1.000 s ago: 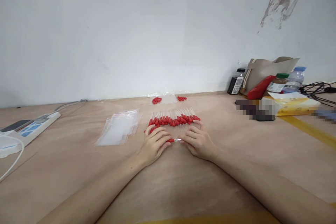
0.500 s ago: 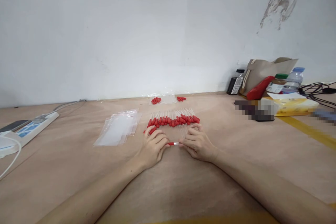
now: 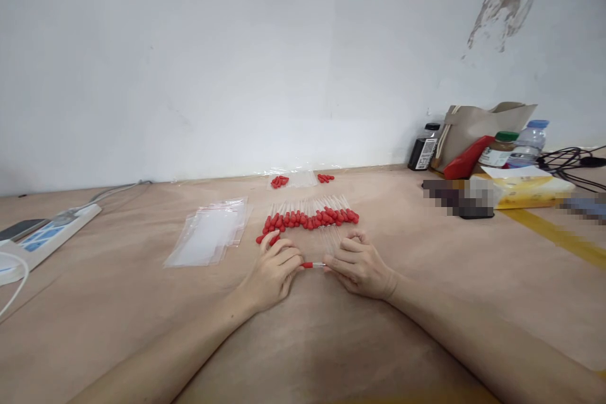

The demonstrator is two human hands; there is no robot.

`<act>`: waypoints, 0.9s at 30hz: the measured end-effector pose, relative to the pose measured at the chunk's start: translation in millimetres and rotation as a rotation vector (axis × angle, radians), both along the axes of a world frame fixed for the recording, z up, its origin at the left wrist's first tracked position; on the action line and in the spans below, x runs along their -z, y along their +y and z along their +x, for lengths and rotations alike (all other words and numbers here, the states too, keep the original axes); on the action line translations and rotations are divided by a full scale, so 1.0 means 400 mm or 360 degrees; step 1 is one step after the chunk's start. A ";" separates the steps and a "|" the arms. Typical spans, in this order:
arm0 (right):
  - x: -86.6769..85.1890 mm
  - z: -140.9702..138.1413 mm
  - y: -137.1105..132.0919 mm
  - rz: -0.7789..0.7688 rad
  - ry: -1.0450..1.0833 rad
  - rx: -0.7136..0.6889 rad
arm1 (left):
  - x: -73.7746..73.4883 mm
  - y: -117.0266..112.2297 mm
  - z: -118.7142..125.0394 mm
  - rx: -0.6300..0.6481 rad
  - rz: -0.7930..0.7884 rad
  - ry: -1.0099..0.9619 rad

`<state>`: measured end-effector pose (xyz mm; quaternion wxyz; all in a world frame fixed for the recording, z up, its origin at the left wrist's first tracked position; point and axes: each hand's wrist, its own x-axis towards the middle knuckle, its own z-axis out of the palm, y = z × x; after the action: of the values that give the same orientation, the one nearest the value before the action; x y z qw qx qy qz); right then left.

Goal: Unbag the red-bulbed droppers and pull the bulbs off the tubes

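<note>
Between my two hands a glass dropper [image 3: 314, 265] with a red rubber bulb lies level, just above or on the tabletop. My left hand [image 3: 274, 268] pinches the bulb end. The clear glass tube end is pinched by my right hand [image 3: 360, 265]. Beyond the hands runs a row of red-bulbed droppers [image 3: 310, 218], tubes pointing away from me. A few loose red bulbs [image 3: 263, 238] lie by my left fingertips, partly hidden. Several bare glass tubes [image 3: 330, 238] rest beside my right fingers.
Clear zip bags [image 3: 206, 237] are stacked at left, near a power strip [image 3: 57, 233] and a phone [image 3: 21, 228]. At the wall sit more red bulbs [image 3: 279, 182] and clear plastic [image 3: 303, 178]. On the right stand a dark bottle [image 3: 425, 148], a bag [image 3: 483, 129] and a tissue pack [image 3: 534, 188].
Both hands keep hold of the dropper, which sits slightly lower in view. The whole view has shifted a little; the rows of droppers and bulbs look the same.
</note>
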<state>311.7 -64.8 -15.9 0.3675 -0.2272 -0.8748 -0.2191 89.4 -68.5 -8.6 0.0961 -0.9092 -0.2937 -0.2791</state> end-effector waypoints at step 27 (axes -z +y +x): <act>0.010 0.019 -0.007 -0.0027 0.0003 0.0007 | -0.006 -0.012 -0.007 0.0047 -0.0049 -0.0120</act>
<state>319.4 -67.4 -19.8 0.3660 -0.2325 -0.8757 -0.2124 86.4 -73.2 -6.2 0.0669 -0.9036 -0.2880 -0.3099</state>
